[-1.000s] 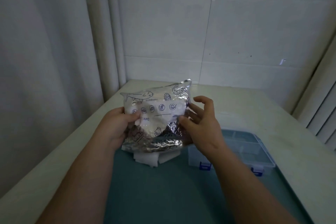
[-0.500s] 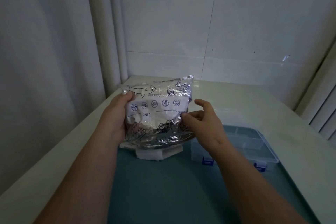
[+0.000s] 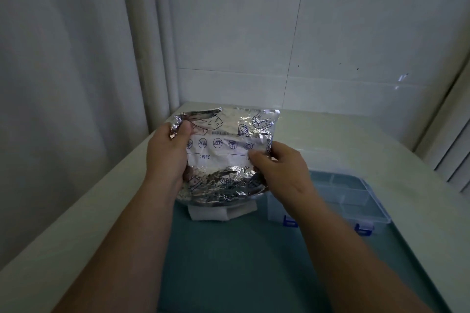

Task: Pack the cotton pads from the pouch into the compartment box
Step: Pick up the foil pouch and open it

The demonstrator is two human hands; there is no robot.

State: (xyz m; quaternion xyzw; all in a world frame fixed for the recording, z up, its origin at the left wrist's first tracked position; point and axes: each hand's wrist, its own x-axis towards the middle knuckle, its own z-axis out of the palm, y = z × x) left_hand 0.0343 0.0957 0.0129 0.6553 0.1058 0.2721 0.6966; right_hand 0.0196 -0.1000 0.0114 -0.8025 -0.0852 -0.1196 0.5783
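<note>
Both hands hold the crinkled foil pouch (image 3: 223,150) over a teal mat (image 3: 254,262), its long axis running side to side: the left hand (image 3: 166,155) grips its upper left corner, and the right hand (image 3: 277,173) pinches its right edge. White cotton pads (image 3: 213,213) lie just below the pouch. The clear compartment box (image 3: 351,198), apparently latched, sits to the pouch's lower right, nearer the right hand.

The pouch (image 3: 220,181) I hold is crinkled, shiny foil. The compartment box (image 3: 356,193) is clear, smooth plastic. The teal mat (image 3: 254,262) beneath looks matt.
</note>
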